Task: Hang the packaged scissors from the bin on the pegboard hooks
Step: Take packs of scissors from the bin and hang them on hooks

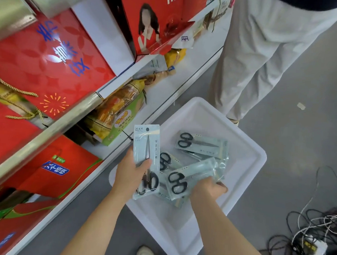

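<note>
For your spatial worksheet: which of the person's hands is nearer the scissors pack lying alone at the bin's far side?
Right. The right hand sits just below the far pack; the left hand is farther left.

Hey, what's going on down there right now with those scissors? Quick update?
Left hand grips one pale blue scissors packet, held upright. Right hand grips another packet in the white plastic bin. More packets in the bin. No pegboard hooks in view.

Red gift boxes [49, 61] filled the shelves at the left of the frame, with snack bags [117, 112] on a lower shelf. A second person's pale trousers [267, 50] stood at upper right; tangled cables [315, 231] lay at lower right.
</note>
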